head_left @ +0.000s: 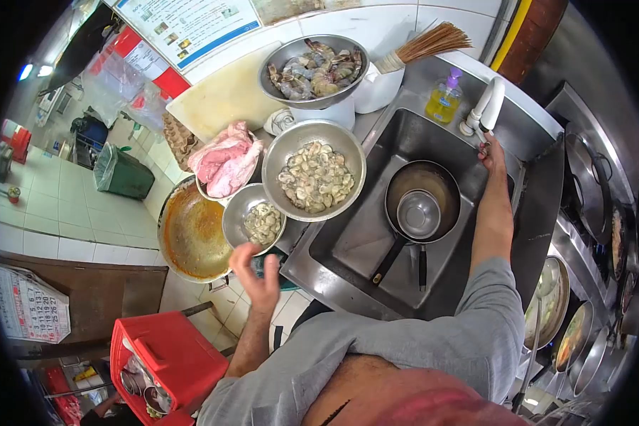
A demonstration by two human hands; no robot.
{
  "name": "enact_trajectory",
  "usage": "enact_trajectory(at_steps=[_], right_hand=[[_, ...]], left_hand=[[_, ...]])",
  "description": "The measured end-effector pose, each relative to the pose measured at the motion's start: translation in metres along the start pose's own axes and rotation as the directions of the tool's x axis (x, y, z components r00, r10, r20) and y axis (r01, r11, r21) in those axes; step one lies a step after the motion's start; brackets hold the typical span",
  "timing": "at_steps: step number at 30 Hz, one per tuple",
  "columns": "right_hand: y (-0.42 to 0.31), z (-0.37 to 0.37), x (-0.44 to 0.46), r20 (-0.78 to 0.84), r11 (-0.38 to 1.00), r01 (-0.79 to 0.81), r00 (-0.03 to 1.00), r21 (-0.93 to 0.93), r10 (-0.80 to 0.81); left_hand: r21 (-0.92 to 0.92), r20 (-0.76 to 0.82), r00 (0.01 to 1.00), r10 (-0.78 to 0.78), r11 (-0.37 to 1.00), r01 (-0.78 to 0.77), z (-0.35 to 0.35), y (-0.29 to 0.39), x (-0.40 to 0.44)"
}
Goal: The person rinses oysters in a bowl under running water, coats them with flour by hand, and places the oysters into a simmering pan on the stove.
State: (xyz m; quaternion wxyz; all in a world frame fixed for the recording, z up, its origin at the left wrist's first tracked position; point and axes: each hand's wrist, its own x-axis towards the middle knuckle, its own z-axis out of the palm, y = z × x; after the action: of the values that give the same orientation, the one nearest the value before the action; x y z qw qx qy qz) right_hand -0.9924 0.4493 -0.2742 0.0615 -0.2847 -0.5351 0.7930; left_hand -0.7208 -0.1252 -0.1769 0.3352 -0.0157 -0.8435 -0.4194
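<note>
My right hand (491,153) reaches to the back of the sink (344,252), its fingers closed at the handle of the white tap (488,106). My left hand (259,280) is raised with the thumb apart from the fingers, holding nothing, just in front of a small metal bowl (233,213) with shucked oysters (264,224). Beside that stands a larger metal bowl (274,165) of oysters. In the sink lies a dark pan (444,177) with a small metal bowl (419,215) inside it. Whether water runs, I cannot tell.
A bowl (316,103) of shrimp and raw meat (226,160) stand at the back left, near a stained wok (192,231). A soap bottle (444,99) is by the tap. Several pans (574,330) line the right. A red cooler (170,362) stands low left.
</note>
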Motion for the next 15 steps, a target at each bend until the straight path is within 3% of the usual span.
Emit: enact_trajectory(at_steps=[3,6,8,11,13,15], right_hand=[[0.002,0.000,-0.003,0.005,0.993,0.087,0.996,-0.077,-0.087],[0.005,-0.003,-0.002,0.012,0.958,0.219,0.975,-0.187,-0.221],[0.003,0.002,-0.011,-0.020,0.948,0.234,0.970,-0.214,-0.244],[0.006,0.004,-0.012,-0.025,0.947,0.280,0.958,-0.157,-0.287],[0.007,0.017,-0.026,-0.205,0.921,0.296,0.914,-0.254,-0.351],[0.022,0.023,-0.033,-0.347,0.963,0.240,0.899,-0.123,-0.268]], left_hand=[[-0.043,0.267,0.929,0.256,0.966,-0.254,0.024,0.031,0.007],[-0.170,0.377,0.886,0.270,0.960,-0.221,0.060,0.055,0.002],[-0.364,0.523,0.820,0.235,0.931,-0.034,0.084,0.067,-0.001],[-0.430,0.659,0.710,0.246,0.898,0.088,0.118,0.081,-0.002],[-0.451,0.706,0.658,0.262,0.883,0.132,0.150,0.080,-0.003],[-0.428,0.785,0.568,0.247,0.879,0.210,0.189,0.074,0.001]])
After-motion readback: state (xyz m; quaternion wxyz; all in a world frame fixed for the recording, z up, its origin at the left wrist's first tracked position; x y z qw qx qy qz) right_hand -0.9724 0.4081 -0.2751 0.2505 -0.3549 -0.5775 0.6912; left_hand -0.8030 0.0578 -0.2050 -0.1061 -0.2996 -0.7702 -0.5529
